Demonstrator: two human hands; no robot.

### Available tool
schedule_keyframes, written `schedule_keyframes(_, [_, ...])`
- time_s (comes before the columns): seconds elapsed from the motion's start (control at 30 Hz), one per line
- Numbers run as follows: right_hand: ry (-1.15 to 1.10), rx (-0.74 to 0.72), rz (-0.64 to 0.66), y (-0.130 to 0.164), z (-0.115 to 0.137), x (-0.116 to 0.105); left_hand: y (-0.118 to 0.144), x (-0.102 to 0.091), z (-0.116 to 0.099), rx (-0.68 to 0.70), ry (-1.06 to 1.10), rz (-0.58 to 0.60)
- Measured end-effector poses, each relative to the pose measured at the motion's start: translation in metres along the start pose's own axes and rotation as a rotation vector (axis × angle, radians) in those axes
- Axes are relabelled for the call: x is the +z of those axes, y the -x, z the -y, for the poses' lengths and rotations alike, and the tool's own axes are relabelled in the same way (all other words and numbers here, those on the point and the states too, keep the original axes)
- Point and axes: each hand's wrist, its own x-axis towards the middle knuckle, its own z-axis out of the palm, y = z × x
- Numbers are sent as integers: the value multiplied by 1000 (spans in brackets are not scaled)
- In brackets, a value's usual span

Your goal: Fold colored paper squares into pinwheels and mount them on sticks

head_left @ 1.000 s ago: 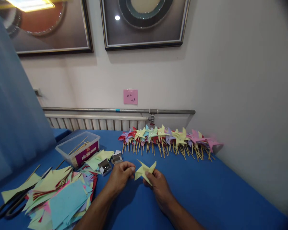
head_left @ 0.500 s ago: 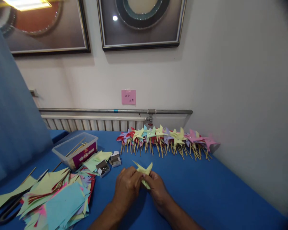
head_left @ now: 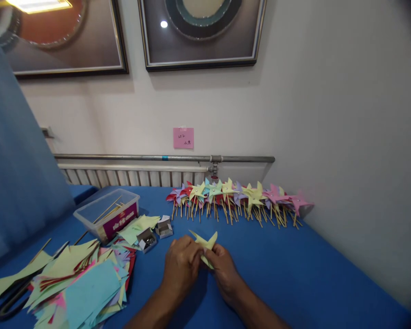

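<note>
Above the blue tabletop, my left hand (head_left: 182, 263) and my right hand (head_left: 223, 269) meet around a pale yellow paper pinwheel (head_left: 208, 243). Its folded, pointed blades stick out past my fingers at the top and bottom. The fingers of my left hand are closed at its left side and centre. My right thumb presses on the middle from the right, with the fingers behind. Whether a pin or stick is between my fingers is hidden. Two small open cardboard boxes stand to the left; the nearer box (head_left: 146, 240) holds small shiny metal pieces, and the other box (head_left: 164, 227) sits behind it.
Finished pinwheels on sticks (head_left: 226, 196) lie in a row along the wall. A clear plastic tub (head_left: 106, 212) holds thin sticks. Stacks of coloured paper (head_left: 92, 288) spread over the left, beside black-handled scissors (head_left: 10, 297). A blue curtain (head_left: 17, 151) hangs at left.
Very little differs. Both hands stay around the yellow pinwheel in almost the same pose, and the whole view has shifted slightly.
</note>
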Motion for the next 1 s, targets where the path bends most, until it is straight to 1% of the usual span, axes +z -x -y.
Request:
schedule_keyframes(0.1, [-2, 12, -26, -3, -4, -2, -3, -4, -1, -101, 104, 77])
schedule_keyframes(0.17, [-3, 19, -46, -6, -8, -4, -5, -6, 0, -136, 127, 115])
schedule_keyframes(0.3, [5, 14, -50, -10, -11, -7, -5, -5, 4, -114, 98, 149])
schedule_keyframes(0.43, [7, 12, -34, -5, -7, -5, -3, -2, 6, -65, 35, 145])
schedule_keyframes(0.5, [-6, -3, -41, -3, -4, -3, -3, -3, 5, -50, 10, 122])
schedule_keyframes(0.6, [2, -38, -51, -2, -1, -1, -5, -7, 2, -54, 84, 62])
schedule_keyframes(0.67, [24, -46, -64, -2, 0, 0, -6, -9, 0, -110, 219, 10])
schedule_keyframes(0.77, [36, -43, -86, -1, 3, 0, -8, -8, 1, -284, 412, -50])
schedule_keyframes(0.83, [26, -41, -103, 0, 4, 1, -9, -4, 3, -406, 526, -45])
schedule_keyframes(0.9, [17, -39, -112, 2, 6, 2, -10, 0, 5, -492, 639, -15])
schedule_keyframes(1.0, [34, -34, -75, 1, 5, 2, -10, 6, 5, -539, 740, 19])
